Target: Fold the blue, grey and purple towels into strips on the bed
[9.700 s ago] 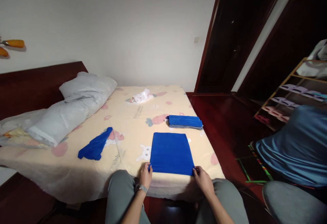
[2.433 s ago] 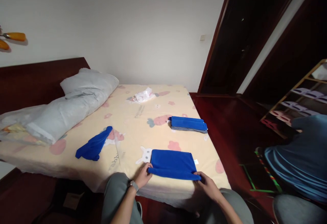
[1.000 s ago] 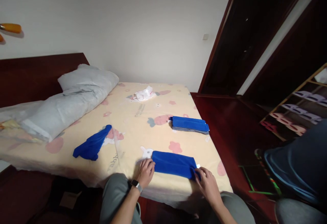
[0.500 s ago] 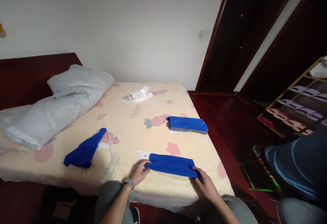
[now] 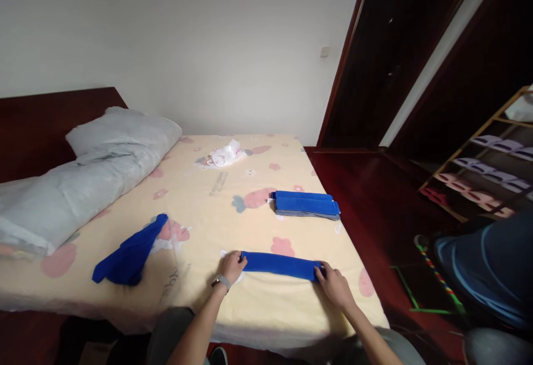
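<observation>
A blue cloth (image 5: pixel 278 265) is folded into a long narrow strip near the bed's front edge. My left hand (image 5: pixel 233 266) pinches its left end, with a grey-banded watch on that wrist. At the opposite end, my right hand (image 5: pixel 334 285) has its fingers closed on the cloth's corner. Beyond the strip lies a stack of folded blue cloths (image 5: pixel 307 204), with grey showing at its lower edge. Off to the left, a crumpled blue cloth (image 5: pixel 130 251) rests on the bed sheet (image 5: pixel 200 209).
A white plastic bag (image 5: pixel 227 154) lies toward the wall. Grey bedding (image 5: pixel 104 176) covers the left side by the headboard (image 5: pixel 54 126). On the right stand a slipper rack (image 5: pixel 478 159) and a dark blue covered object (image 5: pixel 487 270) on the floor.
The blue cloth between my hands has become narrower, its near edge folded over away from me. Both hands have moved slightly with its ends. The view has shifted a little.
</observation>
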`<state>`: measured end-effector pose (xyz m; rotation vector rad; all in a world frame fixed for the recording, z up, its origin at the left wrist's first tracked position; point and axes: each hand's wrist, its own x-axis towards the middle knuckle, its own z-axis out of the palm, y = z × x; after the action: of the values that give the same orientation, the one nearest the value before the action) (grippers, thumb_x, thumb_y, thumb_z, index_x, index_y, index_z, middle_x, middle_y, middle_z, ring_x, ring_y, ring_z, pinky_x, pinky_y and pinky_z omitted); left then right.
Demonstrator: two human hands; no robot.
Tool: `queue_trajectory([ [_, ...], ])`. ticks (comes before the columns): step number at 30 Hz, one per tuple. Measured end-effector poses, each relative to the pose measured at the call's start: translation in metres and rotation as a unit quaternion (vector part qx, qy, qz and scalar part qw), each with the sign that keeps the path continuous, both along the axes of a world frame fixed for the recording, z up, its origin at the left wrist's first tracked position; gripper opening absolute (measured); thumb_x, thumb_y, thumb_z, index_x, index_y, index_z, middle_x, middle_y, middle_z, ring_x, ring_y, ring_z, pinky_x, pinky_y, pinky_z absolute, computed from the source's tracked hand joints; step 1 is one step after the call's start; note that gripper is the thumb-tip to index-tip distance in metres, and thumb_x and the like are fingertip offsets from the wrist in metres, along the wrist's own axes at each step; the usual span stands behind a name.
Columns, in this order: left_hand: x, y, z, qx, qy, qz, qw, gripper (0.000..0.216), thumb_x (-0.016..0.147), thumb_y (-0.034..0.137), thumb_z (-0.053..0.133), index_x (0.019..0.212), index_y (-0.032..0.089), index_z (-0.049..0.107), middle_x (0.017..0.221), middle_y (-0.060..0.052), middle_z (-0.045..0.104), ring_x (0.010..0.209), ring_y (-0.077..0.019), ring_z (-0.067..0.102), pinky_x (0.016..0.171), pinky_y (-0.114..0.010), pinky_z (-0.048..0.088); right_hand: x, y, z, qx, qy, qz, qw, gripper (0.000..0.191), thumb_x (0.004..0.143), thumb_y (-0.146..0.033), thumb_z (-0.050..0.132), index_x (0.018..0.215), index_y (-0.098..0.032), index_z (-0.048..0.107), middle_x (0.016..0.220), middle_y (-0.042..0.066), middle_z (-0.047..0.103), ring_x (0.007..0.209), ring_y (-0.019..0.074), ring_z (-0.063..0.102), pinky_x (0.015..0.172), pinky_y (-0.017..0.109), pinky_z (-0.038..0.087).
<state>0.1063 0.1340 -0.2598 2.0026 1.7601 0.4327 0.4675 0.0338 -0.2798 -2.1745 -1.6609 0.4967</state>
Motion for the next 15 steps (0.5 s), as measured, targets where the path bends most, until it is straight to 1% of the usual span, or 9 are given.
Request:
queue_trajectory([
  [2,0.0,0.003,0.006,0.008,0.013,0.001,1.0,0.018,0.089,0.031,0.057,0.101,0.023,0.067,0.088,-0.003,0.073,0.092,-0.0224,0.067,0.085,-0.033,0.045,-0.004,0.002,0.009,-0.012,-0.047,0.012,0.999,0.047,0.099,-0.047,0.032,0.13,-0.022,0.056,0.094,0.012,0.073,0.089,0.0301,0.07,0.076,0.039,0.05],
  [4,-0.001,0.002,0.015,0.029,0.017,-0.002,0.999,0.03,0.091,0.032,0.056,0.119,0.024,0.062,0.106,-0.005,0.072,0.107,-0.0234,0.064,0.096,-0.036,0.043,-0.009,0.001,0.016,0.0,-0.092,0.007,0.996,0.043,0.1,-0.042,0.034,0.131,-0.021,0.055,0.096,0.013,0.072,0.09,0.0308,0.068,0.074,0.039,0.049],
  [5,0.0,-0.001,0.02,0.05,0.017,-0.016,0.998,0.032,0.094,0.033,0.054,0.124,0.025,0.06,0.116,-0.007,0.07,0.115,-0.0236,0.061,0.101,-0.037,0.042,-0.011,0.0,0.02,0.021,-0.115,0.001,0.993,0.041,0.099,-0.039,0.035,0.129,-0.021,0.056,0.102,0.015,0.071,0.093,0.0315,0.068,0.074,0.04,0.049],
  [6,0.001,-0.004,0.025,0.078,0.015,-0.042,0.996,0.033,0.095,0.033,0.051,0.127,0.025,0.059,0.125,-0.008,0.066,0.121,-0.0239,0.057,0.106,-0.038,0.039,-0.015,-0.002,0.022,0.051,-0.134,-0.002,0.99,0.04,0.099,-0.037,0.036,0.128,-0.02,0.057,0.109,0.016,0.07,0.097,0.0322,0.066,0.075,0.04,0.05],
  [8,0.006,-0.01,0.031,0.132,0.017,-0.137,0.982,0.036,0.096,0.031,0.05,0.13,0.027,0.058,0.138,-0.008,0.059,0.131,-0.0247,0.05,0.113,-0.04,0.035,-0.022,-0.005,0.025,0.123,-0.146,0.02,0.981,0.039,0.099,-0.034,0.037,0.127,-0.019,0.058,0.124,0.017,0.064,0.108,0.0324,0.063,0.085,0.043,0.05],
  [10,0.012,-0.014,0.031,0.154,0.035,-0.256,0.954,0.048,0.09,0.025,0.055,0.138,0.029,0.053,0.145,-0.006,0.055,0.137,-0.0259,0.045,0.119,-0.043,0.028,-0.03,-0.008,0.022,0.176,-0.134,0.094,0.971,0.042,0.098,-0.034,0.04,0.134,-0.019,0.055,0.135,0.015,0.059,0.122,0.0313,0.057,0.1,0.046,0.047],
  [11,0.015,-0.014,0.029,0.148,0.052,-0.3,0.941,0.057,0.087,0.02,0.056,0.143,0.029,0.049,0.149,-0.006,0.052,0.139,-0.0261,0.043,0.121,-0.043,0.025,-0.033,-0.009,0.019,0.191,-0.128,0.135,0.964,0.046,0.097,-0.034,0.043,0.139,-0.019,0.051,0.14,0.014,0.057,0.128,0.0306,0.053,0.106,0.046,0.043],
  [13,0.019,-0.01,0.021,0.125,0.1,-0.342,0.926,0.067,0.083,0.01,0.052,0.148,0.025,0.043,0.153,-0.008,0.049,0.141,-0.0256,0.041,0.122,-0.041,0.023,-0.036,-0.008,0.009,0.205,-0.131,0.19,0.951,0.053,0.094,-0.031,0.048,0.146,-0.019,0.045,0.145,0.012,0.054,0.133,0.0294,0.05,0.113,0.047,0.038],
  [15,0.019,-0.004,0.013,0.109,0.137,-0.342,0.923,0.067,0.084,0.003,0.043,0.15,0.02,0.041,0.152,-0.01,0.05,0.14,-0.0244,0.044,0.121,-0.038,0.024,-0.034,-0.004,-0.001,0.212,-0.147,0.198,0.946,0.054,0.092,-0.026,0.049,0.145,-0.018,0.046,0.142,0.013,0.058,0.129,0.0287,0.054,0.112,0.046,0.041],
])
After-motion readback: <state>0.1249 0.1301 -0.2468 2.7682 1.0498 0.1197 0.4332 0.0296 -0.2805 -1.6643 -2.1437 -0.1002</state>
